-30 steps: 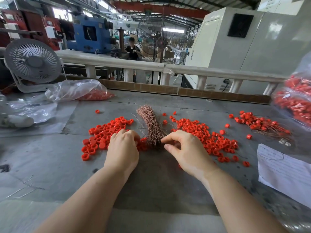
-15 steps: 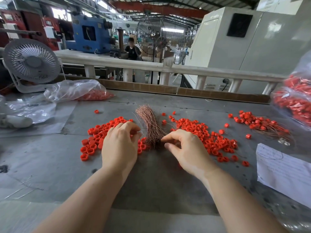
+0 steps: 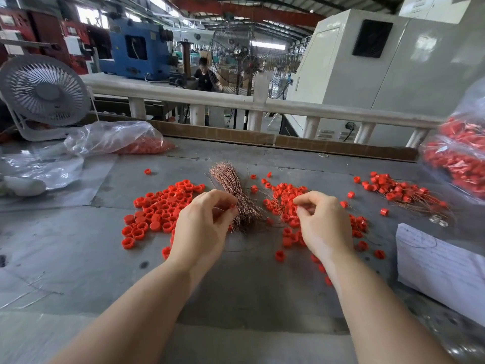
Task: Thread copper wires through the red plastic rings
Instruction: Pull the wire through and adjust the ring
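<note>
Left hand point(image 3: 202, 227): lifted off the left pile of red rings point(image 3: 160, 208); its curled fingers point(image 3: 223, 203) now pinch at the lower end of the copper wire bundle point(image 3: 233, 193), a red ring at their tips.
Right hand point(image 3: 322, 224): moved right, away from the bundle, to above the middle pile of rings point(image 3: 286, 195), thumb and forefinger pinched together.
Gap between hands: wider than before.

My single head-worn camera looks forward and down, close above both forearms, at the grey worktable point(image 3: 78, 245) stretching beyond the hands.
</note>
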The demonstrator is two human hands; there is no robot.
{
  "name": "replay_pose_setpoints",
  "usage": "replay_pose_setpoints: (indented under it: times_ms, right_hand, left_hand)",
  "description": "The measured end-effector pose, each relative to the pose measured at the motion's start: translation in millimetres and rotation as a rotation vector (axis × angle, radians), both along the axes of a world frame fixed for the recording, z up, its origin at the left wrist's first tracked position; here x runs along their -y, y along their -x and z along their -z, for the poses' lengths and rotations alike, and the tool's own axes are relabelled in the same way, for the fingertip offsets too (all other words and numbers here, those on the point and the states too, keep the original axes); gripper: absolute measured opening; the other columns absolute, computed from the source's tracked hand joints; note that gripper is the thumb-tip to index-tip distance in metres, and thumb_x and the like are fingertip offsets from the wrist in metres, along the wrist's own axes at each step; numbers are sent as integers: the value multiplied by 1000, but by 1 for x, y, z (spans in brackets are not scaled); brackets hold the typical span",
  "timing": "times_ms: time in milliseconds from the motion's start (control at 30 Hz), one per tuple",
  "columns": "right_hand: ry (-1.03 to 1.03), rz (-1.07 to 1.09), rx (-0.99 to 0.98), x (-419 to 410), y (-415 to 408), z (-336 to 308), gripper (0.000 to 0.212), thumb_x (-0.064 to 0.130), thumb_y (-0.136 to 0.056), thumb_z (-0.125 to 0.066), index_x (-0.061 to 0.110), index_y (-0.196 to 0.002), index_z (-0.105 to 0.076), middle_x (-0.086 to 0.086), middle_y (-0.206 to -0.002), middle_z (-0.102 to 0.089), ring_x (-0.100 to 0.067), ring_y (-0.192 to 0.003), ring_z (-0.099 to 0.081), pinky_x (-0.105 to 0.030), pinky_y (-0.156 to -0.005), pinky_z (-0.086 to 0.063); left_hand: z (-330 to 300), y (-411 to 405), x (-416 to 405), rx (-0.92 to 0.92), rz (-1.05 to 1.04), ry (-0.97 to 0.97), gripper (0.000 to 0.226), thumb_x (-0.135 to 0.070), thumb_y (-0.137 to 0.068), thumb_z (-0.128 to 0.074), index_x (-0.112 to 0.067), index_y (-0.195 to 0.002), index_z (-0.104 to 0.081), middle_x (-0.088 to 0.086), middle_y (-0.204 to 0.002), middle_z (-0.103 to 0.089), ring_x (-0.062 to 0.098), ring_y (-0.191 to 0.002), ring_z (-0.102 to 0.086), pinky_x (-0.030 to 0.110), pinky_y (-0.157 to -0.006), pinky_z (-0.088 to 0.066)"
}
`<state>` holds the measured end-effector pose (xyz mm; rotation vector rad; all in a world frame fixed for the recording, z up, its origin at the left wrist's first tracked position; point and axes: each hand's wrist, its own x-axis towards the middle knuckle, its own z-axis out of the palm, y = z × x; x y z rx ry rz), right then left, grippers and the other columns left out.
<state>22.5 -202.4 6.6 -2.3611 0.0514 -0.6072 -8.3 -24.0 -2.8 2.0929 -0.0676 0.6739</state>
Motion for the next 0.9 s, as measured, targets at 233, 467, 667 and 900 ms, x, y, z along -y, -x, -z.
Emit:
replay_pose_setpoints:
  times_ms: [233,467,667,900]
  right_hand:
    - [289,-106,-171,-5,-1,11,41,11,-95,-43,40,-121,-57,9,-127,-55,-19,-120,-38,-40,-102,-26]
    - [304,-90,-180,-6,-4,13,40,7,-96,-41,33,-118,-61,15,-126,-56,-16,-117,-39,-28,-75,-11]
    - [83,-86,49,-6,0,3,17,11,-88,-60,16,-99,-72,1,-102,-70,-20,-99,-58,-30,-89,-42]
    - [-235,-128,133,-9,3,-4,23,0,-82,-66,21,-90,-58,5,-72,-62,-13,-71,-60,-27,-69,-48]
  left_hand:
    - [3,1,3,-33,39,-49,10,-11,-81,-70,-19,-87,-70,-9,-80,-63,-2,-67,-55,1,-64,-36]
    - [4,1,5,-39,65,-72,12,-9,-79,-71,-20,-84,-70,-17,-71,-57,-3,-63,-54,0,-63,-35]
    - [4,1,6,-36,75,-74,12,-10,-79,-72,-21,-83,-69,-19,-71,-57,-5,-62,-53,0,-62,-35]
    - [3,4,7,-17,116,-49,13,-7,-78,-72,-19,-84,-70,-19,-72,-58,-11,-68,-54,-1,-62,-35]
